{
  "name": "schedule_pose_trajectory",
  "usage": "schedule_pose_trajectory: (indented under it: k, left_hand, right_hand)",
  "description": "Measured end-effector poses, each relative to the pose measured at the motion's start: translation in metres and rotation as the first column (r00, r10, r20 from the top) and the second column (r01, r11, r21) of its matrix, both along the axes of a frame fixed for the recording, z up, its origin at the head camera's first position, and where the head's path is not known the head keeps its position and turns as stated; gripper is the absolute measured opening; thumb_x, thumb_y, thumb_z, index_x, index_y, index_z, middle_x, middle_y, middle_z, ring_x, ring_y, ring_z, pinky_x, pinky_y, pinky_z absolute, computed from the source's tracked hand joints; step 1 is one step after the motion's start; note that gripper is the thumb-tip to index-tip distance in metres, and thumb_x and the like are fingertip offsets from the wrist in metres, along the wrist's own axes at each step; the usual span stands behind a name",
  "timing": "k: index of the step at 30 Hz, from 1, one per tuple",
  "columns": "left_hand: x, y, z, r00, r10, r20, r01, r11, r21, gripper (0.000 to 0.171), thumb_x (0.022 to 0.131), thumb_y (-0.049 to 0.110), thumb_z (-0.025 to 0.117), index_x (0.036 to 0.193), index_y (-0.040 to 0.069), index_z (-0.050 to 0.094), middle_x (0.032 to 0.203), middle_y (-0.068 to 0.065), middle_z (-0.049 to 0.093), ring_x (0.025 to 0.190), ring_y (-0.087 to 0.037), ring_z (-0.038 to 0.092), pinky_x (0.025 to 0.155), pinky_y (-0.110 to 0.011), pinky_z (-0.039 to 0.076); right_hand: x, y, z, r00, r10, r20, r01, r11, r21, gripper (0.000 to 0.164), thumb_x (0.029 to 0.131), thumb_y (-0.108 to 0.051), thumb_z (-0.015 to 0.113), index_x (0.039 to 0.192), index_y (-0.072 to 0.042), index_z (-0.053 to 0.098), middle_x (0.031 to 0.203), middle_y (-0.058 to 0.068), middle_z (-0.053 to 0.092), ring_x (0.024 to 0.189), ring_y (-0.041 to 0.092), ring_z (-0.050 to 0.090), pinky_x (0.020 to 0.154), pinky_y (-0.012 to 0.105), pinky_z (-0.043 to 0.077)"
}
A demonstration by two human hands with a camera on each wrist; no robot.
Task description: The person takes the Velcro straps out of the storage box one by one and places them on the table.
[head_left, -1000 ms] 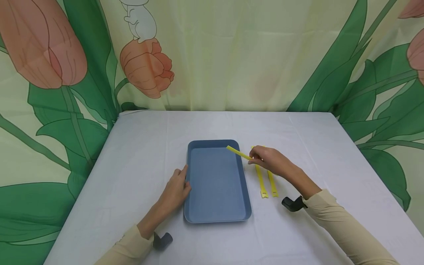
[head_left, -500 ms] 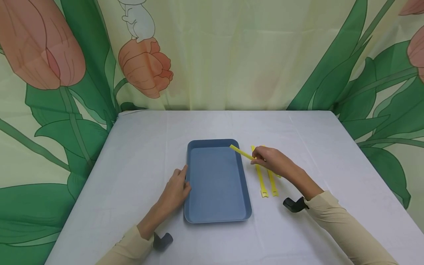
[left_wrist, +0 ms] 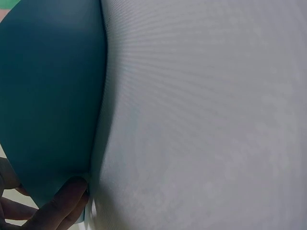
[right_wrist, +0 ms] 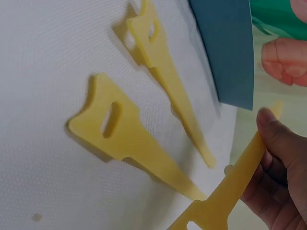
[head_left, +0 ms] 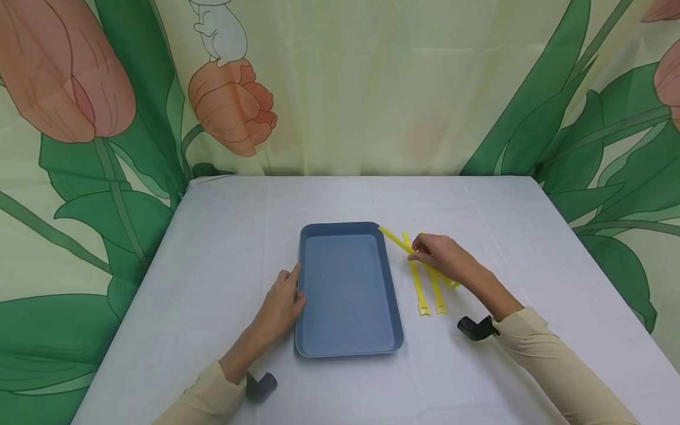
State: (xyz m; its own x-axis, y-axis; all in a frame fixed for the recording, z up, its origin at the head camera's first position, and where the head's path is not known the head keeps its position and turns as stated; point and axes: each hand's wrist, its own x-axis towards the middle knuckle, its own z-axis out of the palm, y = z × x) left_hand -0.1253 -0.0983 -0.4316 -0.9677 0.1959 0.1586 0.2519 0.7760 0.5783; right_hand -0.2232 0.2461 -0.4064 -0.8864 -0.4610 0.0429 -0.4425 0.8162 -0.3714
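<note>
A blue-grey tray (head_left: 350, 295) lies on the table. My left hand (head_left: 280, 304) pinches its left wall; in the left wrist view, the fingers (left_wrist: 67, 201) touch the wall's outer side. My right hand (head_left: 443, 257) holds a yellow hook-and-loop cable tie (head_left: 394, 237) between thumb and fingers, just right of the tray. Its slotted head points toward the wrist. Beneath it, two more yellow cable ties (head_left: 417, 289) lie side by side on the cloth, partly hidden by the hand. The right wrist view shows the slotted head of one lying cable tie (right_wrist: 115, 115) close up.
A white cloth (head_left: 228, 230) covers the table. Behind it hangs a curtain (head_left: 372, 88) printed with tulips. A black wrist camera (head_left: 260, 388) sits under the left sleeve, another black camera (head_left: 475, 328) under the right.
My right hand has shifted slightly to the right with the cable tie, whose far end has moved from over the tray to its right rim. The left hand stays on the tray.
</note>
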Motion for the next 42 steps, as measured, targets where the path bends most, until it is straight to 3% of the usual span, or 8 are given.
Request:
schedule_pose_trajectory:
  k: [13, 23, 42]
  left_hand:
    - [0.000, 0.000, 0.000, 1.000, 0.000, -0.001, 0.000, 1.000, -0.011, 0.058, 0.082, -0.005, 0.062, 0.134, -0.015, 0.039, 0.100, -0.022, 0.052, 0.069, -0.014, 0.050, 0.057, -0.023, 0.047]
    - [0.000, 0.001, 0.000, 1.000, -0.001, -0.018, 0.001, 1.000, -0.014, 0.058, 0.081, -0.006, 0.062, 0.133, -0.016, 0.039, 0.098, -0.021, 0.052, 0.066, -0.013, 0.048, 0.055, -0.022, 0.046]
    - [0.000, 0.002, 0.001, 1.000, 0.006, 0.006, -0.006, 1.000, -0.010, 0.058, 0.081, -0.006, 0.061, 0.134, -0.015, 0.039, 0.100, -0.022, 0.052, 0.067, -0.013, 0.049, 0.055, -0.022, 0.046]
  right_hand:
    - [0.001, 0.008, -0.001, 0.988, -0.144, 0.048, 0.144, 0.990, 0.005, 0.023, 0.083, -0.019, 0.072, 0.092, -0.001, 0.061, 0.070, 0.002, 0.053, 0.063, 0.018, 0.047, 0.058, 0.030, 0.041]
    - [0.006, 0.012, -0.001, 0.960, -0.266, 0.091, 0.268, 0.963, -0.012, 0.027, 0.084, -0.020, 0.071, 0.095, 0.002, 0.060, 0.078, 0.008, 0.058, 0.064, 0.018, 0.049, 0.059, 0.031, 0.041]
    - [0.012, 0.018, -0.007, 0.925, -0.357, 0.127, 0.366, 0.929, -0.053, 0.028, 0.087, -0.018, 0.068, 0.096, 0.006, 0.058, 0.067, 0.008, 0.055, 0.053, 0.017, 0.050, 0.050, 0.029, 0.044]
